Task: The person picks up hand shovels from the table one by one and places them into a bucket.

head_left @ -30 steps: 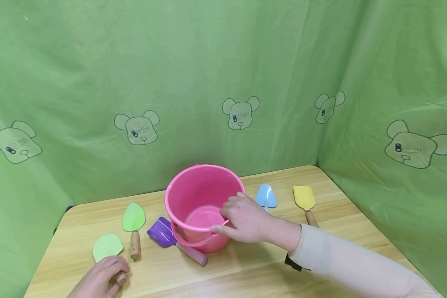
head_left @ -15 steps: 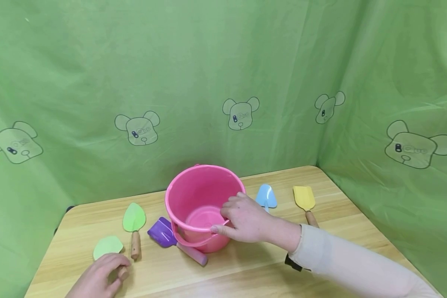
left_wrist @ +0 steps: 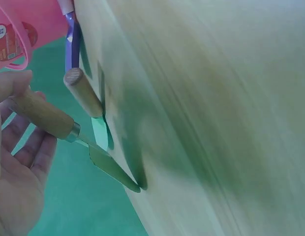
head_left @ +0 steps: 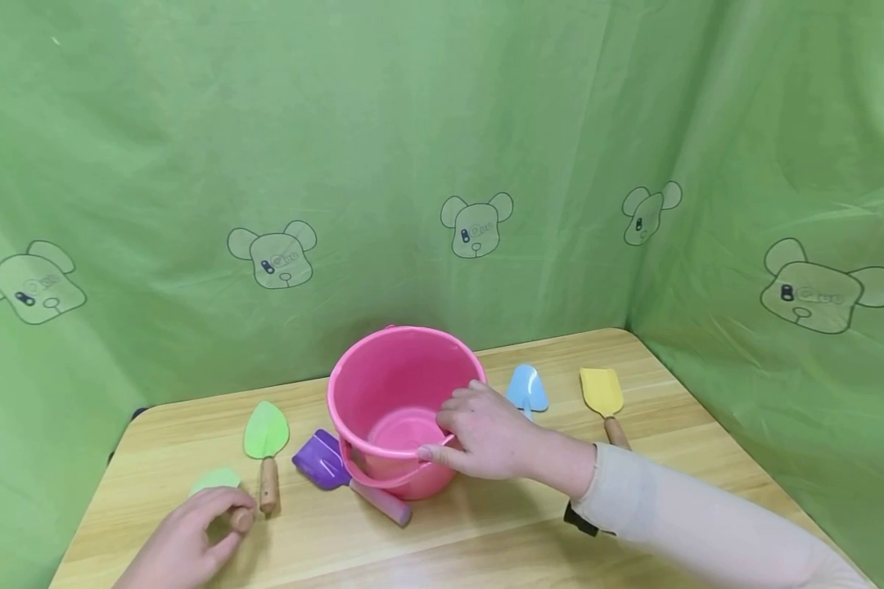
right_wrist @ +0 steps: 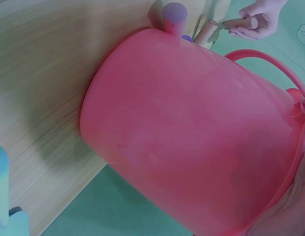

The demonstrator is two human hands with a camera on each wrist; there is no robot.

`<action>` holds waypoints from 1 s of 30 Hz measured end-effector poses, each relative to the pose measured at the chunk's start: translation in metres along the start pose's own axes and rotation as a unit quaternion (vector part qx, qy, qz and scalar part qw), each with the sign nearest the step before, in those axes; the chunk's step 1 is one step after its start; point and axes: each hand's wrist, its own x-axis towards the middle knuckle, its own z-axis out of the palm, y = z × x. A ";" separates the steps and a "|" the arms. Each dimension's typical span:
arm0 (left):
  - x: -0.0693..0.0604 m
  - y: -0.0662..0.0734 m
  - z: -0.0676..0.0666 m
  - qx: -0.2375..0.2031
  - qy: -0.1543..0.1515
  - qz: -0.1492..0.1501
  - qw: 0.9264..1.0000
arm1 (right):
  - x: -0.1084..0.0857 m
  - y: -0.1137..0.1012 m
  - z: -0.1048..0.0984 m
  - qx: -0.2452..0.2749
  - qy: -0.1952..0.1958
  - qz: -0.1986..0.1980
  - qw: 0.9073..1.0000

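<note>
My left hand [head_left: 184,532] holds a pale green toy shovel [head_left: 217,478] by its wooden handle at the table's front left. In the left wrist view, the thumb and fingers pinch the handle [left_wrist: 49,118]; the handle end is raised and the blade tilts down, its tip close to the tabletop. My right hand [head_left: 486,433] grips the near right rim of a pink bucket [head_left: 398,372], thumb outside and fingers over the edge. The bucket stands upright, and no objects show inside it. Its carry handle [head_left: 383,481] hangs down in front.
A green leaf-shaped trowel [head_left: 267,429] lies right of the pale green shovel. The purple shovel [head_left: 320,460] lies against the bucket's left side. Blue [head_left: 526,388] and yellow [head_left: 602,391] shovels lie to the right, partly behind my forearm. Green curtains [head_left: 383,147] surround the table.
My left hand has lifted the handle of the pale green shovel a little, so less of its blade shows. The right hand and bucket have stayed put.
</note>
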 end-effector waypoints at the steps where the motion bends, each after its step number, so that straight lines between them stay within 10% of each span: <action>1: 0.001 0.000 -0.001 -0.003 0.002 -0.001 1.000 | 0.000 0.000 0.000 0.001 0.000 0.000 1.000; 30: 0.017 0.010 -0.022 -0.048 0.028 -0.072 0.996 | 0.000 0.000 0.001 -0.003 0.003 -0.002 1.000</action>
